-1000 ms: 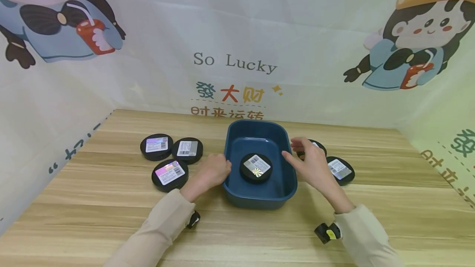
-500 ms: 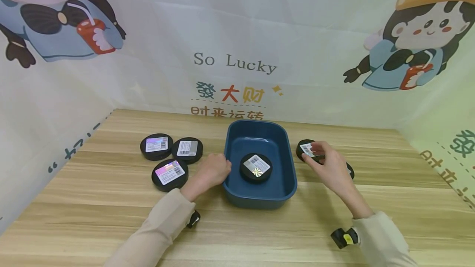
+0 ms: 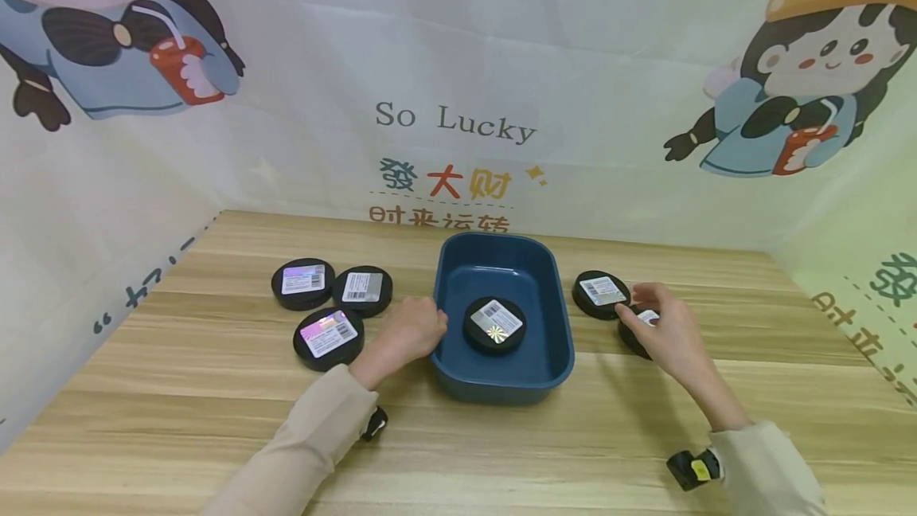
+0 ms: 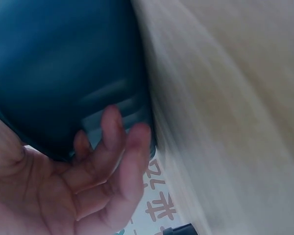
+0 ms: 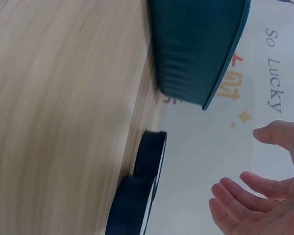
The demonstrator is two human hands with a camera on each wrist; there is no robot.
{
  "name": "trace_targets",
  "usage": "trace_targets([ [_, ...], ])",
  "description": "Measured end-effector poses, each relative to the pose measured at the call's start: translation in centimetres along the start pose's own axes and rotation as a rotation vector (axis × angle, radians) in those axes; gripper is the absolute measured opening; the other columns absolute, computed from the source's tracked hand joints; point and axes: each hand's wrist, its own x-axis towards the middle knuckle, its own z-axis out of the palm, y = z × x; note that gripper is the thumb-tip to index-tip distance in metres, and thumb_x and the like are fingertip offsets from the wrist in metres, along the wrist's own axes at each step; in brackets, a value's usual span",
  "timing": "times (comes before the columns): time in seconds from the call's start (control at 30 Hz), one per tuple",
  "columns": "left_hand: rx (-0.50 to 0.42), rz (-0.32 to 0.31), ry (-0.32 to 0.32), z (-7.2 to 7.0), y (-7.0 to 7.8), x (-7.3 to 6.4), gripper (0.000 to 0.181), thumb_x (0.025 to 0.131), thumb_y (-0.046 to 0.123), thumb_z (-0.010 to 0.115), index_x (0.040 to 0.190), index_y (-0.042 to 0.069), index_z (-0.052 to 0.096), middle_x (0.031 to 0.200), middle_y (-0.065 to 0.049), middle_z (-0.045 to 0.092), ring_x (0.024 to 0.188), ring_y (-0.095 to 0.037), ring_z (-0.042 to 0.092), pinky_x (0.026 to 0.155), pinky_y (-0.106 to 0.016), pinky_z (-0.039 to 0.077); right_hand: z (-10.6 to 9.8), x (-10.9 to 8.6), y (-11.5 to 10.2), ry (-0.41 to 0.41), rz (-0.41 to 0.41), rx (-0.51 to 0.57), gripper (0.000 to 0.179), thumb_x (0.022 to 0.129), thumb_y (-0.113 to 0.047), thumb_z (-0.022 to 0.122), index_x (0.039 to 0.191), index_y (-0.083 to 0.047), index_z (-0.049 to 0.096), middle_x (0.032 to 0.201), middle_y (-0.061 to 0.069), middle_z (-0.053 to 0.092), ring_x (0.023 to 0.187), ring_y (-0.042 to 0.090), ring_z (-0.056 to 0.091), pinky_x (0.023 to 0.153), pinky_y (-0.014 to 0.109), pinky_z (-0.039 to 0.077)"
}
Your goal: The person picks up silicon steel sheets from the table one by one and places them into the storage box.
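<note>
A blue plastic basin [image 3: 501,385] stands on the wooden table. Inside it lies a flat round black case [image 3: 494,325] with a silver label. My left hand [image 3: 410,331] grips the basin's left side; the left wrist view shows curled fingers [image 4: 112,132] against its outer wall. My right hand [image 3: 669,333], thumb and fingers apart, hovers over the nearer right-hand black case [image 3: 632,337] and partly hides it. Just behind that case lies another black case [image 3: 600,293], fully visible. In the right wrist view nothing sits between the right hand's fingers [image 5: 240,200].
Left of the basin, three similar labelled black cases are grouped: one at the back left [image 3: 302,285], a middle case [image 3: 362,291] and a nearer case [image 3: 328,338]. A printed cloth [image 3: 301,158] backs the table [image 3: 458,460].
My right hand has moved rightward from the basin's right rim, past the back right case, to above the nearer one. My left hand and the basin have stayed put.
</note>
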Motion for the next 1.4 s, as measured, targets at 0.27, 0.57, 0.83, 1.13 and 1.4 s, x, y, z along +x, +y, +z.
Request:
trace_targets([
  [0.27,-0.004,-0.012,-0.007,0.0,0.0,0.0,0.030,0.086,0.017,0.043,0.068,0.001,0.061,0.075,-0.016,0.061,0.065,-0.026,0.056,0.063,-0.041,0.044,-0.9,-0.4,1.0,-0.029,0.022,-0.056,0.042,0.086,-0.016,0.055,0.112,0.016,0.044,0.108,0.035,0.051,0.100,0.045,0.049,0.082,0.051,0.040],
  [0.57,-0.017,-0.014,-0.005,0.0,0.0,0.0,0.030,0.086,0.017,0.044,0.065,0.002,0.059,0.072,-0.015,0.060,0.062,-0.024,0.054,0.061,-0.039,0.043,-1.5,-0.7,2.6,-0.017,0.048,-0.108,0.046,0.085,-0.019,0.056,0.112,0.017,0.045,0.107,0.035,0.050,0.100,0.046,0.048,0.083,0.053,0.036],
  [0.83,-0.024,-0.011,0.004,0.0,0.0,-0.1,0.030,0.085,0.018,0.044,0.068,0.001,0.061,0.077,-0.017,0.062,0.065,-0.027,0.056,0.061,-0.041,0.044,-1.8,-0.9,3.8,-0.071,0.088,-0.173,0.057,0.085,-0.025,0.056,0.116,0.021,0.040,0.110,0.041,0.045,0.101,0.050,0.044,0.083,0.055,0.035],
  [1.13,-0.028,-0.005,0.008,0.0,0.0,-0.1,0.030,0.085,0.017,0.044,0.062,0.003,0.058,0.073,-0.016,0.061,0.061,-0.025,0.055,0.059,-0.040,0.044,-1.5,-0.6,4.9,-0.196,0.169,-0.234,0.073,0.083,-0.031,0.058,0.120,0.024,0.029,0.117,0.045,0.034,0.106,0.056,0.035,0.086,0.059,0.032],
  [1.4,-0.026,0.005,0.007,-0.1,0.0,-0.1,0.031,0.085,0.016,0.044,0.058,0.006,0.055,0.069,-0.014,0.059,0.059,-0.024,0.053,0.057,-0.039,0.043,-1.3,-0.2,5.5,-0.299,0.228,-0.267,0.087,0.079,-0.040,0.061,0.119,0.029,0.024,0.113,0.048,0.032,0.102,0.056,0.038,0.083,0.058,0.036],
])
